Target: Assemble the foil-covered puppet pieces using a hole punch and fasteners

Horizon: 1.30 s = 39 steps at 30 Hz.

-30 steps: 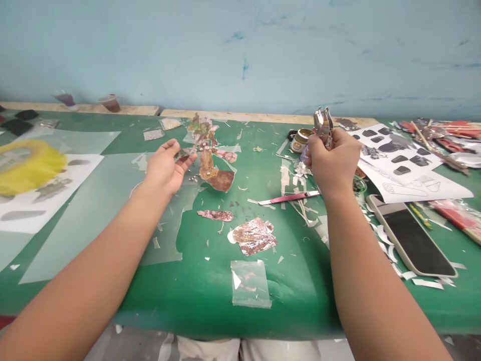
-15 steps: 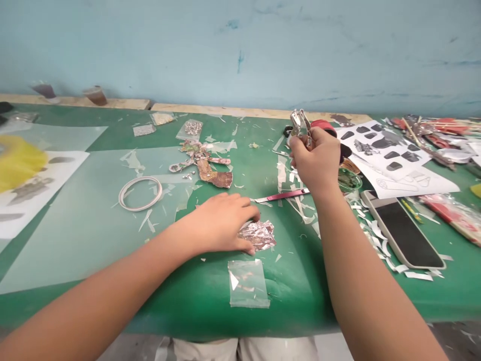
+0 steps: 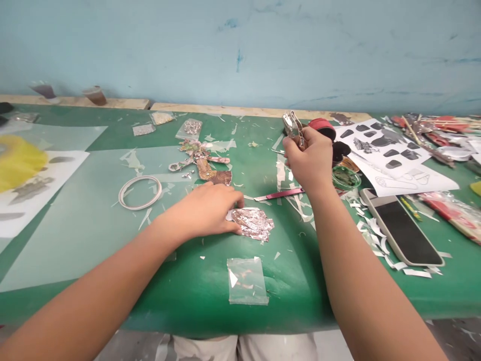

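My left hand [image 3: 218,208] rests on the table with thumb and fingers apart, at the left edge of a crumpled, shiny pinkish foil piece [image 3: 252,224]. The foil lies flat, and a pale edge shows between thumb and fingers. Raised over the back right of the table, my right hand [image 3: 310,155] is closed round a shiny metal hand tool with two arms [image 3: 293,126]; the fingers hide its lower part. A pink craft knife [image 3: 280,194] lies between the hands. Behind my left hand sits a coppery decorated piece [image 3: 210,170]. A small clear plastic bag [image 3: 248,283] lies nearer me.
A roll of tape [image 3: 140,192] lies on a translucent sheet [image 3: 90,200] at left, near a yellow round object [image 3: 22,161]. To the right are a phone [image 3: 408,230], white paper scraps [image 3: 379,238], a green-rimmed dish [image 3: 345,177] and a printed sheet [image 3: 424,181].
My left hand has slid left and away from me, and the foil has shifted slightly the same way, showing more of its surface. My right hand has moved a little left with the metal tool.
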Tool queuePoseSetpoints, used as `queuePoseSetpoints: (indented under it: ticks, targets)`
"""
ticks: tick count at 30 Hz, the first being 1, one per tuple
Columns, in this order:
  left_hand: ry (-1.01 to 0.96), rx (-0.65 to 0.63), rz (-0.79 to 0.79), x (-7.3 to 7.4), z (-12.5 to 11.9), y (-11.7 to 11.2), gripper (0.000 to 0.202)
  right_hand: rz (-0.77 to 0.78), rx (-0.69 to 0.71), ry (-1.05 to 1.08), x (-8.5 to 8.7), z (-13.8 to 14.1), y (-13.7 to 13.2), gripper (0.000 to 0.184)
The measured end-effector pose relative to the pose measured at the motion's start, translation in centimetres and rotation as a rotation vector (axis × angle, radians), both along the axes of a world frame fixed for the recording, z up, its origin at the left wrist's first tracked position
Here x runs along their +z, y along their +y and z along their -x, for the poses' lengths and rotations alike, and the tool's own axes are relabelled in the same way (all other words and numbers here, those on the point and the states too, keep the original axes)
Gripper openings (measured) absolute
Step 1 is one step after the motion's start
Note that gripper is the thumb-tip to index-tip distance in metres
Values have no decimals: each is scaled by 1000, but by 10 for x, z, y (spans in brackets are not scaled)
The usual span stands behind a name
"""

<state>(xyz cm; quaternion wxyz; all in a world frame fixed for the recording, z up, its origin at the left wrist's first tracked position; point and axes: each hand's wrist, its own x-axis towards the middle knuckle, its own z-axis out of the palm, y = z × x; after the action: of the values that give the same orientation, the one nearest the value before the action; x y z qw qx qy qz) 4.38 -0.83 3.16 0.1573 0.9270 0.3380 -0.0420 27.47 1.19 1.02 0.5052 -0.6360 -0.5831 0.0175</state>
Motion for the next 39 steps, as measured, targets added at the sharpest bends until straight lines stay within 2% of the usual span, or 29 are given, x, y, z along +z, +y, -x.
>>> queuePoseSetpoints:
  ticks: [5, 8, 10, 13, 17, 22, 24, 26, 29, 31, 36, 39]
  targets:
    - [-73, 47, 153, -3, 2, 3, 28, 5, 20, 2, 0, 2, -1, 7]
    - [-96, 19, 169, -1, 3, 1, 17, 18, 25, 15, 0, 2, -1, 8]
    - [-101, -1, 172, 2, 3, 1, 19, 23, 26, 20, 0, 2, -1, 9]
    - [-106, 17, 139, 4, 3, 4, 24, 16, 25, 15, 0, 2, -1, 10]
    - [-89, 33, 79, 0, 2, 8, 15, 6, 20, -4, 0, 3, -1, 10]
    - [-116, 72, 14, -5, 1, 9, 21, 2, 16, -6, 1, 3, -1, 10]
    - [-145, 32, -31, -6, 1, 8, 29, 0, 21, -6, 1, 3, -1, 9]
    - [-177, -83, -43, -8, 1, 6, 32, -2, 28, -6, 0, 3, 0, 9]
    - [-220, -262, 4, -11, -1, 2, 22, 7, 28, 2, 0, 4, 0, 9]
    - [-247, -322, 47, -13, -3, 0, 19, 15, 29, 10, 0, 5, -1, 9]
    - [-301, -255, 6, -11, -4, 4, 22, 13, 37, 22, 1, 4, -1, 9]
    - [-323, -277, 37, -9, -3, 5, 19, 13, 50, 28, -1, 3, 0, 9]
